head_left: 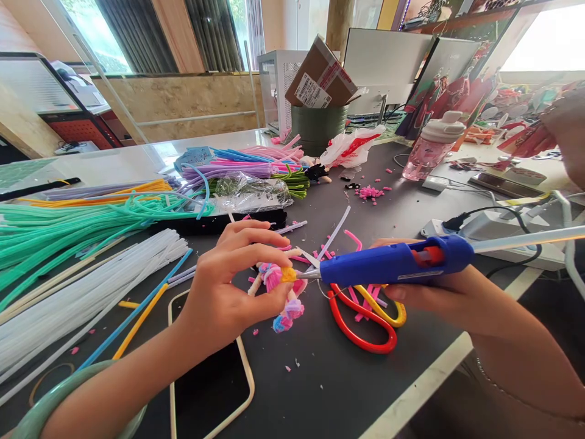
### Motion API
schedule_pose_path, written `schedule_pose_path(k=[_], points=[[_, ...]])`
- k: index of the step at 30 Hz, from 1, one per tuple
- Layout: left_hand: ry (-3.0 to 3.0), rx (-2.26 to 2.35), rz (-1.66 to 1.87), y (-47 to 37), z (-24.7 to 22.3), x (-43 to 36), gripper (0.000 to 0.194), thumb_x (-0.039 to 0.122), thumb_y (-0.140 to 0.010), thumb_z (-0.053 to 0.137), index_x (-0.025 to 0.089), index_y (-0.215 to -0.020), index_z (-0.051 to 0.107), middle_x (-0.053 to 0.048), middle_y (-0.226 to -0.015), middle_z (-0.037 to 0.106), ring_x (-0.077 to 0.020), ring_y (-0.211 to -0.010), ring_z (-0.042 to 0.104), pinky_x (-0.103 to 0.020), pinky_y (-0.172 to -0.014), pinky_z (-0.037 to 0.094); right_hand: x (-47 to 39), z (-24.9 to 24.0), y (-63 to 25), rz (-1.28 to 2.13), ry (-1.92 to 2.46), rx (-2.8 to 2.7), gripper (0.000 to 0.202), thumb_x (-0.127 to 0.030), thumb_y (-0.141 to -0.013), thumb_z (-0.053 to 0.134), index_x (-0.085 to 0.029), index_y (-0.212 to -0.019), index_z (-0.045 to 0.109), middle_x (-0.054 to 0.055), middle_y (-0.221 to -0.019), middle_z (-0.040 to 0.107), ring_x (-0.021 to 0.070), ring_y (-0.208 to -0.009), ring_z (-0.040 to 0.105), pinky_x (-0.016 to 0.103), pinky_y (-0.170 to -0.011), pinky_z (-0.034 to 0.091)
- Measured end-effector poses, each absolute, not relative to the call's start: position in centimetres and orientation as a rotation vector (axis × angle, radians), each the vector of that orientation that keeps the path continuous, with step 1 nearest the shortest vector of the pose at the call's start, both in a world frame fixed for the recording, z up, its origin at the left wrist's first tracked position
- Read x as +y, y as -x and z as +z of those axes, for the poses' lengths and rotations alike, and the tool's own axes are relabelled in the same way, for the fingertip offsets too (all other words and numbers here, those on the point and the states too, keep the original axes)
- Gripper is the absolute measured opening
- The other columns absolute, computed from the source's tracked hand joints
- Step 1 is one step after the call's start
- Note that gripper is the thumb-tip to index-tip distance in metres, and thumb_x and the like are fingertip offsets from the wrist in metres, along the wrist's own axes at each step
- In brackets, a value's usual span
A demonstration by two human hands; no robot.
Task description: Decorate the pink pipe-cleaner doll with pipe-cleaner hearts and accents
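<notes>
My left hand (226, 274) pinches a small pipe-cleaner doll (272, 277) in pink, blue and purple between thumb and fingertips. A yellow fuzzy piece (287, 275) shows at its right side, by my fingertips. My right hand (429, 299) is wrapped round a blue glue gun (370, 264) with a white glue stick (525, 239) sticking out of its back. The metal nozzle (311, 275) points left and appears to touch the yellow piece. Below the gun lie scissors (365, 346) with red and yellow handles, partly hidden by it.
A phone (210, 390) lies under my left forearm. Bundles of green (82, 225) and white pipe cleaners (114, 286) spread over the left side. Pink clippings (369, 193) are scattered about. A pink bottle (432, 146) and a power strip (493, 228) stand at right, with another person beyond.
</notes>
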State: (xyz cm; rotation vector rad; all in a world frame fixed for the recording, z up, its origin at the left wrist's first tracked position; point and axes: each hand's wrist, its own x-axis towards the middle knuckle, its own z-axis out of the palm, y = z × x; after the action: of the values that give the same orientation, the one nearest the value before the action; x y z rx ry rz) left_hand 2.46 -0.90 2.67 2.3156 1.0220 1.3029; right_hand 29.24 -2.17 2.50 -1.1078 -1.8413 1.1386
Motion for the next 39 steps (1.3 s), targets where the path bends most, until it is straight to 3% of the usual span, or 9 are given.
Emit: schedule_pose_path(k=[29,39], points=[[-2.244,1.040,1.308,-2.64,2.57,-0.97,0.012,0.015,-0.073,0.068,0.027,-0.073,0.068,0.000,-0.091,0.074,-0.0237,-0.100,0.063,-0.045,-0.104,0.043,-2.16,2.82,-29.25,1.159,1.101,-1.838,0.012,-0.031,-0.075,0.072,-0.024,-0.085,0.068,-0.002,-0.066,0.067,0.0169,-0.059,0.064,0.025,-0.052,0.054],[-2.166,1.035,1.320,-2.47,2.43,-0.66,0.017,0.012,-0.069,0.070,0.029,-0.074,0.070,0.001,-0.093,0.075,-0.0232,-0.102,0.063,-0.046,-0.108,0.040,-2.06,2.81,-29.69,1.060,1.180,-1.933,0.023,-0.043,-0.079,0.070,-0.021,-0.086,0.069,0.000,-0.070,0.066,0.0178,-0.063,0.061,0.026,-0.054,0.051]])
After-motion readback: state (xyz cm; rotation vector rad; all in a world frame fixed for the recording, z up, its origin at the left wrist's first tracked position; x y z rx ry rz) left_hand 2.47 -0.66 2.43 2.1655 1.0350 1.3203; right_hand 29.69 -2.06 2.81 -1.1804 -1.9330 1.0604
